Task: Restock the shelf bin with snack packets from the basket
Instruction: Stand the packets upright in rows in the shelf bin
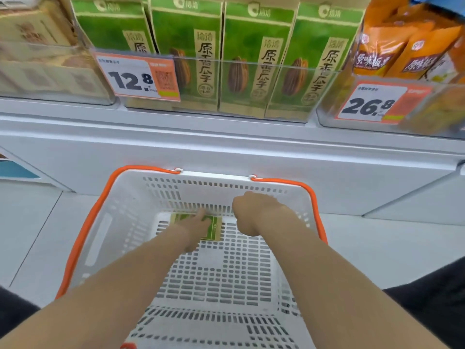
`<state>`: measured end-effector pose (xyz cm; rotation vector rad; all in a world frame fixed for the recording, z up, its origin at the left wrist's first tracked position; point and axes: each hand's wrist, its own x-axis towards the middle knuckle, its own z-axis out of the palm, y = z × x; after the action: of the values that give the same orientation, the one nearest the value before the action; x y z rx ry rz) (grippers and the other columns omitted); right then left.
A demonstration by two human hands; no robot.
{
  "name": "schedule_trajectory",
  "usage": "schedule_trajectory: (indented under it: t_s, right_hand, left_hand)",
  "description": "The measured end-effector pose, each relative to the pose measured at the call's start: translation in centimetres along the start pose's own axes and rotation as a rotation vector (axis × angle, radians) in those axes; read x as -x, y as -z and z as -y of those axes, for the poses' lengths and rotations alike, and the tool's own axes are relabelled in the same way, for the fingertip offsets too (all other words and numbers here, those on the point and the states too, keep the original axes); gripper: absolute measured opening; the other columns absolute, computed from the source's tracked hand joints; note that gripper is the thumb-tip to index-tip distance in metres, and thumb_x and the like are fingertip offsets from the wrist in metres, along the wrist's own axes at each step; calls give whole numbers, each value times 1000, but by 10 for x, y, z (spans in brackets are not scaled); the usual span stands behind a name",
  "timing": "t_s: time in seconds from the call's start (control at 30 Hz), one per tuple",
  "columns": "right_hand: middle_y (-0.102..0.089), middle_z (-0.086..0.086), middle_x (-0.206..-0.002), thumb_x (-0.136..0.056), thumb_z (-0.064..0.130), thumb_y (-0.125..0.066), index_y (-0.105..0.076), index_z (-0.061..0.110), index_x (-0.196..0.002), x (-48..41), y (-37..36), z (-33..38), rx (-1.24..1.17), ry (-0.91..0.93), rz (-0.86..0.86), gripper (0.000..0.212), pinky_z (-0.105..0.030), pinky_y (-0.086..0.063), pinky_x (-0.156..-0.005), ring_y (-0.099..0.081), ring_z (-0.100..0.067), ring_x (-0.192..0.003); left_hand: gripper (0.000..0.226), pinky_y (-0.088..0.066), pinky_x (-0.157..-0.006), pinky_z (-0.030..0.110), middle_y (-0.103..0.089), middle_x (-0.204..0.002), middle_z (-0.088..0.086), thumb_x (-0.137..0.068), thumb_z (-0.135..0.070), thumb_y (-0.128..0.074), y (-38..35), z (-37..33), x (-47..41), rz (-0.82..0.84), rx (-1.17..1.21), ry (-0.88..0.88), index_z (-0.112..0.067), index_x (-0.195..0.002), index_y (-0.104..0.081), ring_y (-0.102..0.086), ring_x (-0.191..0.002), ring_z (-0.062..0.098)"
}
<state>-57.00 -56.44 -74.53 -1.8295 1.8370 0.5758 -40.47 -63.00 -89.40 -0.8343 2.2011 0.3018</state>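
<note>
A white perforated plastic basket with orange handles (161, 195) sits on the pale floor, right in front of the white shelf base (226, 147). One flat green-and-tan snack packet (214, 229) lies on the basket's bottom, against the far wall. The left hand (197, 229) reaches down and rests on it, fingers stretched forward and close together (the thumb is hidden, so I cannot tell if it grips). The right hand (251, 214) hovers just beside it, higher up near the far wall, its fingers curled under into a fist with nothing visible in it. Above, the clear plastic shelf bin (251, 62) holds a row of upright green snack packets (186, 59) behind a white-and-orange price tag reading 12.8 (136, 79).
</note>
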Motion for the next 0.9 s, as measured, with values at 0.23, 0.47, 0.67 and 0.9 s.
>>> schedule_trajectory:
  t_s: [0.23, 0.47, 0.67, 0.9]
  right_hand:
    - [-57, -5, -98, -97, 5, -51, -55, 16, -101, -12, -3, -4, -24, 0, 53, 12, -41, -55, -84, -58, -23, -80]
    - [-55, -6, -99, -97, 2, -50, -51, 16, -92, -6, 4, -9, -34, -3, 36, 15, -42, -56, -85, -54, -23, -79]
    - [-45, -6, -102, -98, -1, -47, -41, 14, -79, 17, 22, -10, -175, -90, -43, 25, -34, -44, -71, -46, -18, -73]
    - [-75, -20, -97, -85, 3, -69, -64, 14, -106, 55, 44, -15, -1022, -1, -129, 24, -50, -64, -86, -75, -30, -82]
  left_hand:
    - [101, -43, -111, 47, -35, -156, 13, -87, -25, -82, -29, -6, -10, -79, -83, 6, -11, -161, -15, -40, -142, 33]
    - [75, -47, -76, 37, -45, -131, 5, -80, -32, -79, -9, -9, 3, -183, 252, -14, -16, -136, -32, -53, -96, 23]
    - [56, -39, -61, 31, -51, -97, -4, -70, -45, -77, 40, -16, 47, -429, 663, -79, -28, -101, -33, -52, -79, 13]
    - [52, -36, -56, 27, -56, -82, -8, -77, -57, -73, 82, -24, 110, -838, 908, -186, -27, -98, -36, -50, -62, 8]
